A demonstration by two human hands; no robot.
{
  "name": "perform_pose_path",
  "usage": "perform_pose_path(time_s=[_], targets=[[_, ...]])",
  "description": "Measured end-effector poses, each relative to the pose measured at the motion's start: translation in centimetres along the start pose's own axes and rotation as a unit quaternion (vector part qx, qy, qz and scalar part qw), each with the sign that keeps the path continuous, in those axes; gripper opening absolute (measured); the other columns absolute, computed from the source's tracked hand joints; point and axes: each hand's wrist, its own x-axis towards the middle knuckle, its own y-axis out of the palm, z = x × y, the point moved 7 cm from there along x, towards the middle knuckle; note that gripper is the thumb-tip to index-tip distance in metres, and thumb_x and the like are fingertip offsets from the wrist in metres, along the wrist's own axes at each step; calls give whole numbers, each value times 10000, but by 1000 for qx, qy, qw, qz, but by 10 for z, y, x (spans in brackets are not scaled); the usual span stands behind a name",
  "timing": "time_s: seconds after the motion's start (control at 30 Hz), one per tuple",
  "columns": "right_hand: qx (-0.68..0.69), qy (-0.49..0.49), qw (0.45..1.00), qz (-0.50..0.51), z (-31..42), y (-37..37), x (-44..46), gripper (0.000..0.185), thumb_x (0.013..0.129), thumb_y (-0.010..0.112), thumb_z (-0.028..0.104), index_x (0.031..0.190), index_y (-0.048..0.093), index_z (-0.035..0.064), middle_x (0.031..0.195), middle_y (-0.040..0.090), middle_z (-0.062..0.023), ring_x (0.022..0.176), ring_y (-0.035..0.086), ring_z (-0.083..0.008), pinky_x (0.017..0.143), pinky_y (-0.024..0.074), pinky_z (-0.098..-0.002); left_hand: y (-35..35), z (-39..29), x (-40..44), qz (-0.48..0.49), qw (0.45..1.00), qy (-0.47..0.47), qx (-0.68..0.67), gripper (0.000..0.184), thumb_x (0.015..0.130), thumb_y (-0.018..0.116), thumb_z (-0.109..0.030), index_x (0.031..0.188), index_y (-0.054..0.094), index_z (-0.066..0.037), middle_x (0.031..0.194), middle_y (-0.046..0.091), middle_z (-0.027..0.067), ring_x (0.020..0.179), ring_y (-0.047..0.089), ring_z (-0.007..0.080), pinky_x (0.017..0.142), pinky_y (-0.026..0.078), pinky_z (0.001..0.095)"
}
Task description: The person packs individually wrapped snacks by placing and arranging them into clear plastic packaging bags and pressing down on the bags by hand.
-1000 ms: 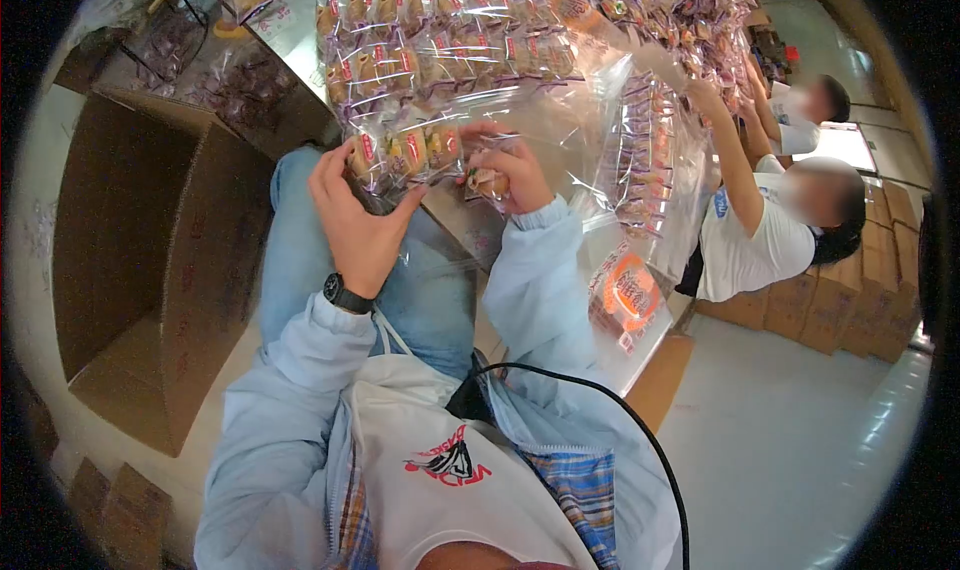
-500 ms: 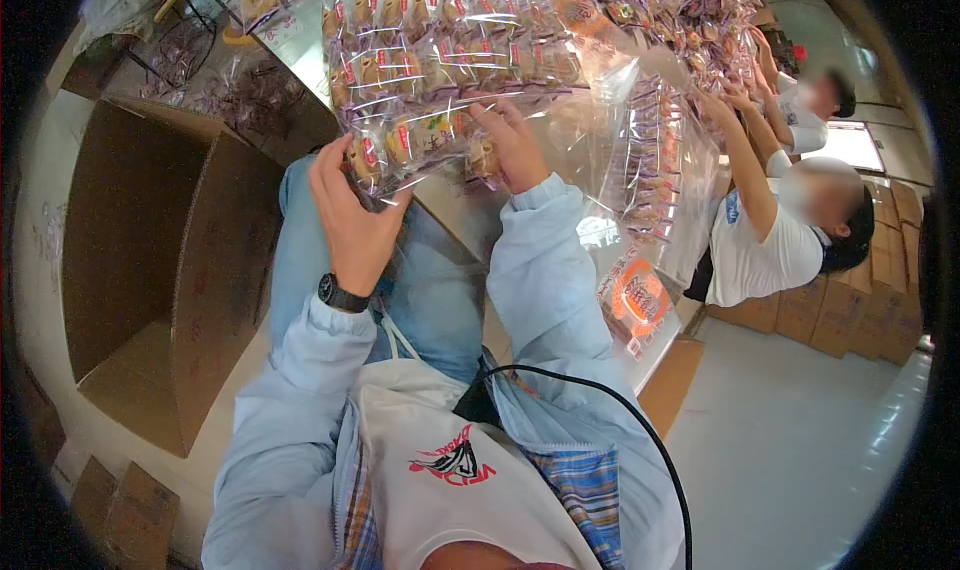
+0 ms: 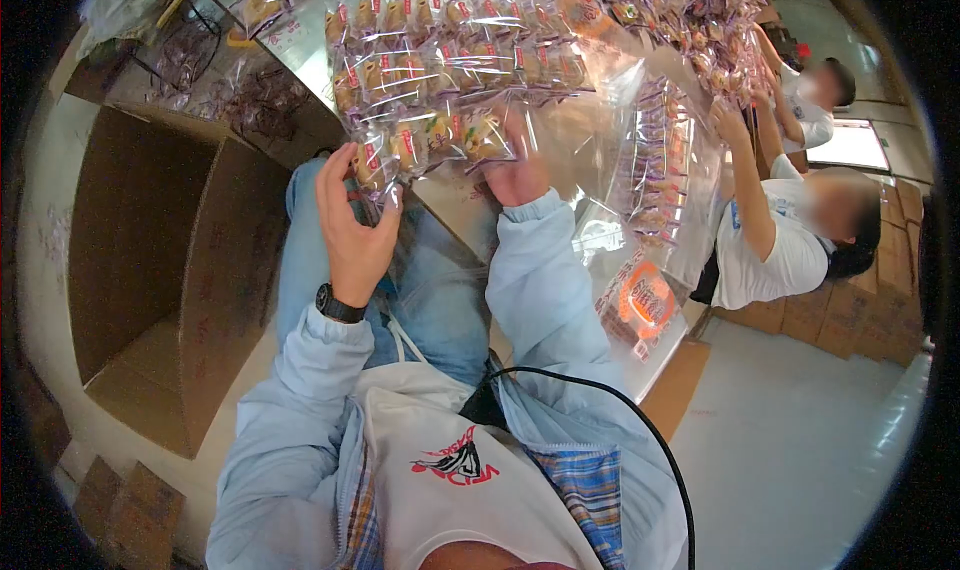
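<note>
A short row of individually wrapped pastries (image 3: 407, 148) in clear film with red labels lies along the near side of the table. My left hand (image 3: 352, 232) is closed around its left end, with the thumb below and the fingers along the outer side. At the right end, my right hand (image 3: 518, 177) is against or just beside the last wrapped pastry (image 3: 485, 138). Its fingers are blurred and partly behind shiny film, so their grip is unclear. Just beyond are two longer rows of the same pastries (image 3: 460, 68) under clear plastic.
To my left stands an open cardboard box (image 3: 190, 300). A bag of pastries (image 3: 655, 165) and a printed orange-and-white bag (image 3: 640, 300) lie to the right. Two co-workers (image 3: 775, 225) reach toward a large pastry heap (image 3: 690, 20). Stacked cartons (image 3: 890, 300) stand behind them.
The pastry that was in my right hand now sits at the row's right end. That hand has shifted slightly right and down; my left hand stays at the left end.
</note>
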Motion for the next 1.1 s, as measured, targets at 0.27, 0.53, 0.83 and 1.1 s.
perform_pose_path(time_s=[0.27,0.53,0.83,1.1], targets=[[-381,-196,897,-106,19,-7,-7,374,944,747,141,1253,626,-30,1221,694,-134,1037,691,-208,910,554,-339,1,-3,1,-11,1000,21,-10,637,850,771,-73,1430,509,-41,1402,526,165,1217,564,297,932,506,376],[-686,-360,632,12,20,68,-56,424,762,882,183,1124,722,32,1284,581,-191,1121,617,-355,957,513,-444,-1,-1,1,-13,999,38,6,635,863,760,-78,1442,501,-41,1403,523,172,1232,557,294,934,506,377],[-693,-394,603,15,18,80,-68,370,757,816,89,1122,769,130,1299,600,-168,1230,574,-392,997,489,-469,-7,-2,-1,19,999,27,12,701,830,790,-87,1458,484,-31,1448,506,178,1261,541,319,957,499,395],[-582,-353,729,66,12,77,-73,609,767,737,-25,1350,637,120,1485,514,-175,1418,450,-397,1136,414,-448,-10,-3,-4,55,997,59,-16,907,773,862,-173,1533,390,-26,1478,474,174,1306,507,315,982,492,398]])
